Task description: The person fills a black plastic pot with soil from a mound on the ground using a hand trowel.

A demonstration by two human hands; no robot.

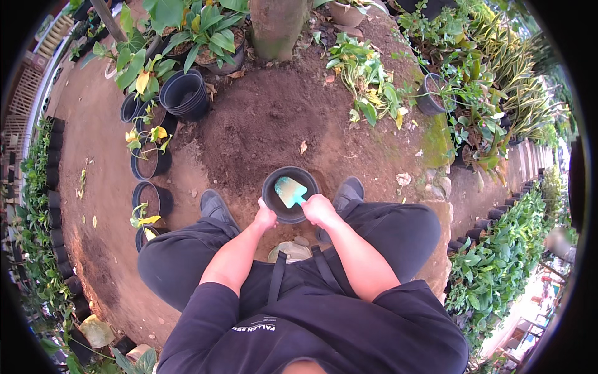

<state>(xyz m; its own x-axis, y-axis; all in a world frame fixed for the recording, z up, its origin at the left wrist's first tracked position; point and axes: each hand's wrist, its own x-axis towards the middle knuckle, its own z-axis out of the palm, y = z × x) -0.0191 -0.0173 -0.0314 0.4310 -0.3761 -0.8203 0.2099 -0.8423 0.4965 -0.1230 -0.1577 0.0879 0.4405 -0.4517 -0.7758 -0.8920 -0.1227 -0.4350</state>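
Between my feet is a round black plastic plant pot (289,220), its mouth facing up. My left hand (265,216) grips the pot's left rim, with the thumb on top. In my right hand (318,209) is the handle of a turquoise hand trowel (290,190). The trowel's blade lies over the mouth of the pot, with some soil stuck to it. How much soil is inside the pot is hard to tell in the shade. Just beyond the pot spreads a mound of loose dark soil (261,126).
A stack of black pots (185,96) stands left of the mound. Below it runs a row of soil-filled pots (152,161), some with yellowing seedlings. Uprooted leafy vines (366,77) lie right of the mound, and a tree trunk (276,28) rises behind it.
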